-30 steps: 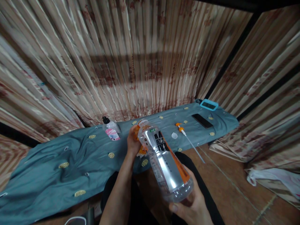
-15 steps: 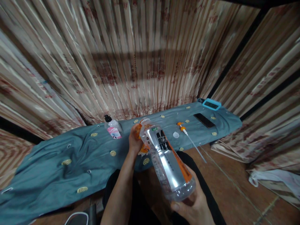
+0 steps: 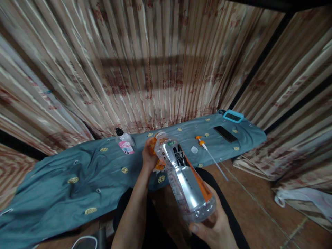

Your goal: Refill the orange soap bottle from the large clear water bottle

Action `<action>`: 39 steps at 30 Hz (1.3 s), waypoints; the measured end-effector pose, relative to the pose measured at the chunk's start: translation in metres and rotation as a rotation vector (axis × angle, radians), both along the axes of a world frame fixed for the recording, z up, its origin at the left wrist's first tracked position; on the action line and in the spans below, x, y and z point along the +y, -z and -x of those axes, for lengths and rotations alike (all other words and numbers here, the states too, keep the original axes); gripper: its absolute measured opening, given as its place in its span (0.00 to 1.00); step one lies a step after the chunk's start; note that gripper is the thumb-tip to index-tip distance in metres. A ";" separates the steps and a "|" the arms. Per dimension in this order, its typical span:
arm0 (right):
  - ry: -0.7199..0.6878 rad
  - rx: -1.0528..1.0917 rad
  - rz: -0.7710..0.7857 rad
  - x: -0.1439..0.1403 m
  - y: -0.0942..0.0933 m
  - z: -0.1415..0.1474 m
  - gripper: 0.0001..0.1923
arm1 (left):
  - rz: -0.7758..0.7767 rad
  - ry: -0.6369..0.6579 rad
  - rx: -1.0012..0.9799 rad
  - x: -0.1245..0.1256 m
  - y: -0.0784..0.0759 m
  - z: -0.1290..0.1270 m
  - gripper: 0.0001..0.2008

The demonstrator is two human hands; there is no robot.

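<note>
A large clear plastic bottle with a silver and orange label lies tilted in front of me, its open neck pointing away. My right hand grips its base from below. My left hand is at the neck, closed on an orange cloth pressed against the bottle's shoulder. The bottle looks empty. Both hands hover over my lap, just before the edge of the teal cloth.
On the teal cloth lie a small pink-labelled bottle with a black cap, a white cap, an orange pump with a long tube, a black phone and a blue-framed device. Striped curtains hang behind. A white bag lies on the floor at right.
The bottle and both hands have shifted slightly to the right and up in the picture; the grips are the same.
</note>
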State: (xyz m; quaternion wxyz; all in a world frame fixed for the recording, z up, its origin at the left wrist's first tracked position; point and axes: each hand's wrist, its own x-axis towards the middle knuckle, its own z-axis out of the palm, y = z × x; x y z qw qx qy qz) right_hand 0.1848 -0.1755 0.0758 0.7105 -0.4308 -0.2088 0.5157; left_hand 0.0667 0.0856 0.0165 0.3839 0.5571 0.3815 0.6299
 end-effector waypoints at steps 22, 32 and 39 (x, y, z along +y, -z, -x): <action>-0.019 -0.048 0.005 0.000 -0.001 -0.002 0.50 | 0.015 -0.018 0.070 -0.003 -0.008 0.002 0.24; -0.010 -0.042 0.064 -0.002 -0.007 -0.002 0.52 | -0.001 -0.017 0.054 -0.004 -0.011 0.002 0.23; 0.020 -0.054 0.063 -0.002 -0.001 -0.002 0.52 | 0.038 -0.001 0.041 -0.006 -0.013 0.001 0.23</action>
